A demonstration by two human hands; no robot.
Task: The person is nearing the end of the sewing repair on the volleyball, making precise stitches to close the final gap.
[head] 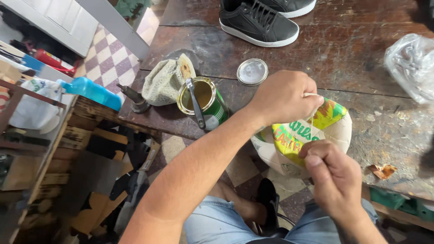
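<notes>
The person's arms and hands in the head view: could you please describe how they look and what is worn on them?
Both arms are bare, with no sleeves in view. The left hand and the right hand wear no gloves, and no rings, watch or wristband show. The left forearm is seen almost whole; of the right, only a short stretch shows. Lower down, light blue denim covers the person's legs.

Bright, even daylight, soft shadows, sharp focus, slight edge distortion.

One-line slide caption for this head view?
Left hand and right hand pull a thread taut over a worn ball, beside an open green tin on a wooden workbench.
</notes>
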